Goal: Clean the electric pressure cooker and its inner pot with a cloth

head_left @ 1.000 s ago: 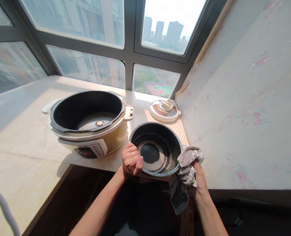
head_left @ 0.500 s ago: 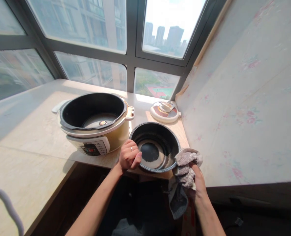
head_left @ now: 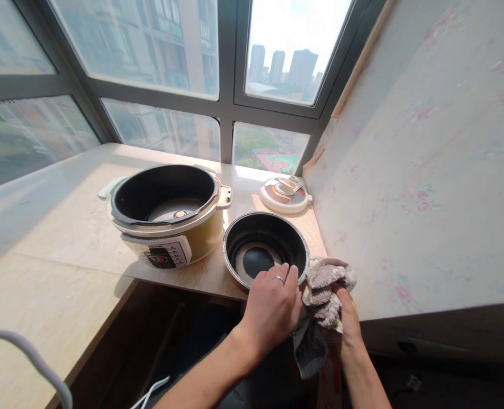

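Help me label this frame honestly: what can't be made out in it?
Head view:
- Near rim of the inner pot: covered by the left hand, so its grip cannot be judged.
- Right hand: fingers wrapped in the grey cloth.
- Control panel on the electric cooker: lettering too small to read.
- White cable: cut off by the left and bottom edges.

I'm in a high-rise flat's kitchen corner: a pressure cooker (head_left: pixel 166 218) on my tabletop (head_left: pixel 55 238), its lid (head_left: pixel 284 195) beside city-view windows (head_left: pixel 294 45).
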Action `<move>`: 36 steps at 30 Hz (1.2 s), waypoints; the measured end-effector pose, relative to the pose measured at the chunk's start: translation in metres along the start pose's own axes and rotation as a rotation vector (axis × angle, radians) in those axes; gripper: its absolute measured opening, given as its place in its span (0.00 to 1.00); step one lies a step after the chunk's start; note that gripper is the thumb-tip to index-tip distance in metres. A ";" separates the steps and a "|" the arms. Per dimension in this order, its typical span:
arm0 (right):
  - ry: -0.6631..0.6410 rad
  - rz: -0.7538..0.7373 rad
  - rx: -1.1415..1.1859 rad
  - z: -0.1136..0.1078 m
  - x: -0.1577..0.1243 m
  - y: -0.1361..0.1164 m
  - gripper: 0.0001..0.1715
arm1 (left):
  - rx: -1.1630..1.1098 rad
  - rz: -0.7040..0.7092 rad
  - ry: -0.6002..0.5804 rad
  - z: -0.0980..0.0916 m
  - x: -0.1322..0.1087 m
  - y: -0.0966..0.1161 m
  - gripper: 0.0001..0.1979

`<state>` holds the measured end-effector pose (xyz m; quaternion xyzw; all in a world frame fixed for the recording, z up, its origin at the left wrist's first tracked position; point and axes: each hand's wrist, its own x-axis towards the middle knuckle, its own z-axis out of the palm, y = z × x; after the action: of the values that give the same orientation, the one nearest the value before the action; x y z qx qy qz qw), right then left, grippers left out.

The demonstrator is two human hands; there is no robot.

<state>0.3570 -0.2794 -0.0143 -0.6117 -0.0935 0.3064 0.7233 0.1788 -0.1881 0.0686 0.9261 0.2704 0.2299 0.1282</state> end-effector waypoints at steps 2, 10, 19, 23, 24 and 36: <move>0.062 0.041 0.011 0.002 -0.006 -0.008 0.32 | 0.054 -0.102 -0.163 0.009 0.010 0.011 0.24; 0.180 0.021 0.012 -0.016 -0.012 -0.013 0.32 | 0.082 -0.173 -0.412 0.015 0.023 0.007 0.12; 0.145 -0.032 0.016 -0.016 -0.026 -0.027 0.35 | 0.120 -0.154 -0.292 -0.009 0.015 -0.006 0.12; 0.112 -0.117 -0.022 -0.014 -0.032 -0.034 0.33 | 0.111 -0.160 -0.209 -0.025 0.013 -0.014 0.11; 0.097 -0.147 -0.038 -0.013 -0.034 -0.035 0.33 | 0.106 -0.158 -0.189 -0.028 0.012 -0.017 0.11; -0.274 -0.840 -0.531 0.018 -0.062 -0.061 0.31 | -0.141 -0.020 -0.052 -0.035 0.007 -0.035 0.09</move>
<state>0.3190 -0.3027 0.0623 -0.6381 -0.4995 0.0323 0.5851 0.1517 -0.1513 0.0886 0.9176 0.2596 0.2231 0.2023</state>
